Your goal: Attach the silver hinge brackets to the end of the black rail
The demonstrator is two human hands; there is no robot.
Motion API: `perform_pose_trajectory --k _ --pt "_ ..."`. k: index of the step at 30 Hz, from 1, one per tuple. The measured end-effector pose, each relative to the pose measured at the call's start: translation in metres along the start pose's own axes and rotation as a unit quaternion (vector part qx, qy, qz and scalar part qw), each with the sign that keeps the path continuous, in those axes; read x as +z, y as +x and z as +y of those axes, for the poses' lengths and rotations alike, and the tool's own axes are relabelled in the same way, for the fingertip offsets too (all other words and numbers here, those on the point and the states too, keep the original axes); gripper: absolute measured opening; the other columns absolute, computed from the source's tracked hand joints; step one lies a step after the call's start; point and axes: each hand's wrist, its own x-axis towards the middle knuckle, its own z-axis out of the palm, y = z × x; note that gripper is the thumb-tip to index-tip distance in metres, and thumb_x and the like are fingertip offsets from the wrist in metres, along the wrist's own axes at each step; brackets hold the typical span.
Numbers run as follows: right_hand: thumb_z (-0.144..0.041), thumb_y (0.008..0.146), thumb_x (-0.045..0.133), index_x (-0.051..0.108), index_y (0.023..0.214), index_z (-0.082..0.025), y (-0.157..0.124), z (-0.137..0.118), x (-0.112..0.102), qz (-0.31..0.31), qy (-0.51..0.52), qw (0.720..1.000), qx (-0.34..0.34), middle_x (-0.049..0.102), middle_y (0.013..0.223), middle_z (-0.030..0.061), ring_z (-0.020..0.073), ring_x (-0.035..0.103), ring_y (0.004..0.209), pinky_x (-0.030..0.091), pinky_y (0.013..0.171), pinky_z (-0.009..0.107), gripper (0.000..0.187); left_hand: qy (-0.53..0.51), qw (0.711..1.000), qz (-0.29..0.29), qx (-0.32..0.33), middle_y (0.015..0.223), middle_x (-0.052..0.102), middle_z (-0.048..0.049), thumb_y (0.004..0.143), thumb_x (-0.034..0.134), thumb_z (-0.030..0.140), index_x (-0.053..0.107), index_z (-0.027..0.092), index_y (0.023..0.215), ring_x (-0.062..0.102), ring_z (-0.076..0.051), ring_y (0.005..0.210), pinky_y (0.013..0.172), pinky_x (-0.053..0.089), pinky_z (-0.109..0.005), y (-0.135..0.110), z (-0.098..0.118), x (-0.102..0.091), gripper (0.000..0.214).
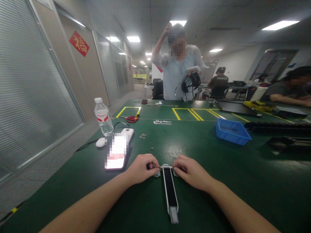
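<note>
On the green table in front of me lies a long narrow part (170, 187) with a white rim and a black middle. A grey, translucent-looking tab (174, 215) sticks out of its near end. Across its far end runs a short metal crossbar (167, 167). My left hand (143, 166) is closed, pinching the bar's left end between thumb and fingers. The right end is pinched likewise by my right hand (190, 171). A small metal bracket (157, 174) shows beneath my left fingertips; another beneath the right is mostly hidden.
A small nut (152, 148) and several metal bits (143, 136) lie beyond my left hand. Left are a lit phone (117, 153), white mouse (100, 142), water bottle (104, 116) and red-handled scissors (132, 119). A blue bin (232, 132) stands right. Across the table stands a person (181, 71) holding black cables.
</note>
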Motion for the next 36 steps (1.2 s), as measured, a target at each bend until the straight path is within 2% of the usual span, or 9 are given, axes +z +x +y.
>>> perform_pose_trajectory --k 11,17,22,28,36 --pt "-0.015 0.085 0.053 0.064 0.084 -0.019 -0.0001 -0.0011 -0.0012 -0.002 0.002 1.000 0.004 0.056 0.082 0.0018 0.0141 0.053 0.072 0.040 0.064 0.025 0.012 0.015 0.999 0.004 -0.032 0.077 0.063 -0.0002 0.077 0.062 0.016 0.065 0.016 0.081 0.054 -0.011 0.065 0.064 0.043 -0.023 0.0009 0.0019 -0.0003 0.005" --pt "-0.014 0.085 0.053 0.063 0.083 -0.019 0.0006 -0.0021 -0.0016 -0.006 -0.001 1.000 0.006 0.055 0.081 0.0016 0.0140 0.052 0.072 0.039 0.063 0.024 0.011 0.080 0.996 -0.012 -0.021 0.085 0.064 -0.0011 0.079 0.062 0.021 0.065 0.017 0.074 0.059 -0.015 0.080 0.076 0.041 -0.028 0.0005 0.0017 -0.0002 0.007" --pt "-0.013 0.085 0.053 0.063 0.083 -0.018 0.0003 -0.0012 -0.0005 -0.004 -0.004 1.000 0.003 0.055 0.079 0.0014 0.0140 0.052 0.072 0.038 0.063 0.024 0.011 0.061 0.998 -0.006 -0.028 0.084 0.065 -0.0007 0.078 0.064 0.019 0.066 0.017 0.074 0.059 -0.014 0.078 0.076 0.041 -0.027 0.0005 0.0000 0.0015 0.005" --pt "-0.015 0.085 0.053 0.063 0.084 -0.018 0.0007 -0.0006 -0.0012 -0.007 0.000 1.000 0.009 0.055 0.079 0.0016 0.0139 0.052 0.071 0.038 0.063 0.024 0.011 0.053 0.998 -0.021 -0.041 0.082 0.064 -0.0015 0.079 0.063 0.021 0.067 0.017 0.076 0.058 -0.014 0.075 0.072 0.043 -0.025 0.0016 0.0003 -0.0005 0.007" --pt "-0.015 0.086 0.053 0.063 0.083 -0.019 -0.0008 -0.0008 -0.0011 -0.003 0.000 1.000 0.004 0.055 0.080 0.0017 0.0135 0.052 0.070 0.038 0.062 0.023 0.012 0.079 0.994 -0.061 -0.035 0.087 0.064 -0.0016 0.083 0.059 0.021 0.065 0.017 0.080 0.058 -0.016 0.083 0.075 0.041 -0.027 0.0027 0.0065 -0.0053 0.008"
